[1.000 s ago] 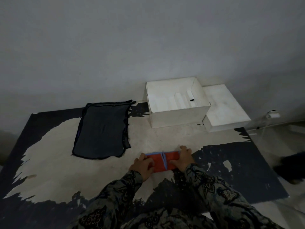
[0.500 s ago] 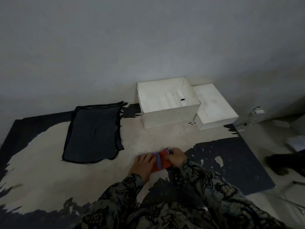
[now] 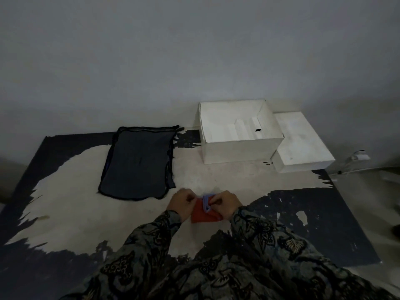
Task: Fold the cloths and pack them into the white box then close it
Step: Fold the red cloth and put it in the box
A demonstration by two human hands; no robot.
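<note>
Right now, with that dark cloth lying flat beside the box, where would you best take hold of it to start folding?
Probably the two near corners of the dark cloth, coming from the person's side. It lies spread flat, its short near edge facing them, with bare table around it, so that edge can be pinched and lifted towards the far edge. Both the left hand and right hand are busy gripping the red cloth.

Dim room, plain grey wall, worn dark mat — pale patches, bare floor

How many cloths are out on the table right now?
2. The dark cloth lies flat, left of the white box. The orange cloth is near the front, held by both hands. None visible inside the box.
</note>
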